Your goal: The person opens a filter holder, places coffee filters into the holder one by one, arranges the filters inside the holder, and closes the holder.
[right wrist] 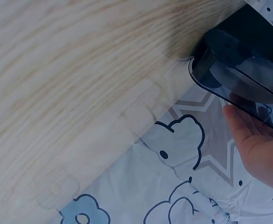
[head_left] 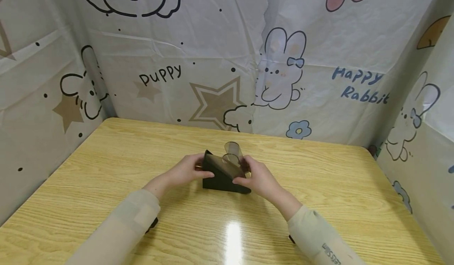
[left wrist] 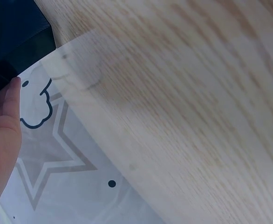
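Note:
A black wedge-shaped box (head_left: 220, 179) with a sloping top is near the middle of the table. From it rises a smoky, see-through cover (head_left: 233, 150) with a rounded end. My left hand (head_left: 186, 171) holds the box's left end, thumb along the front face and fingers behind. At the lower right end, my right hand (head_left: 260, 179) grips box and cover, its thumb in front and its fingers behind the see-through part. The right wrist view shows those fingers along the cover's rim (right wrist: 211, 92). In the left wrist view, fingertips meet the dark box (left wrist: 20, 37) at its edge.
The wood-grain table (head_left: 142, 146) extends around both hands. A pale cloth (head_left: 213, 32) printed with cartoon animals and stars hangs behind it and along both sides. Dark wrist straps (head_left: 151, 225) show below the sleeves.

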A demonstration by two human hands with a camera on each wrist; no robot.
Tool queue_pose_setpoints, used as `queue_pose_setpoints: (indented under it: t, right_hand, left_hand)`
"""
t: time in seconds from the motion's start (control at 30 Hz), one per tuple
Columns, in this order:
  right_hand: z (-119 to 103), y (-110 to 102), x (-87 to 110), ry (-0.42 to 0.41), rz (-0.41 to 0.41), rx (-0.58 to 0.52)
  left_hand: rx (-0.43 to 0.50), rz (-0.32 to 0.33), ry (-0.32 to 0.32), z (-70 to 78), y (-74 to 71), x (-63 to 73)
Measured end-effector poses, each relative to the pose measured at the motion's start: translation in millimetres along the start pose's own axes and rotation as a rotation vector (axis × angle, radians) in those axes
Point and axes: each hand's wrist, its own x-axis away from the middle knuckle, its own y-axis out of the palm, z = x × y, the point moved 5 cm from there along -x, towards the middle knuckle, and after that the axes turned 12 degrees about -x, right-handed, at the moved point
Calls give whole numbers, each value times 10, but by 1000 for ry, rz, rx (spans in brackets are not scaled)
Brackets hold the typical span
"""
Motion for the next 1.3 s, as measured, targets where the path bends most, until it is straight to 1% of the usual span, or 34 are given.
queue_pose_setpoints:
  t: [0.27,0.53,0.9,1.3]
  right_hand:
    - [15,29,-9,-17,-15,18]
    - [13,49,-14,-3,-14,51]
    - [12,97,-24,-4,-25,114]
    - [-1,127,-28,-13,-27,153]
  left_hand:
    - [-6,4,3,2,0,3]
    - [-10,4,8,5,-2,3]
    - [-8,3,23,9,1,-2]
    - [-12,12,33,6,-4,2]
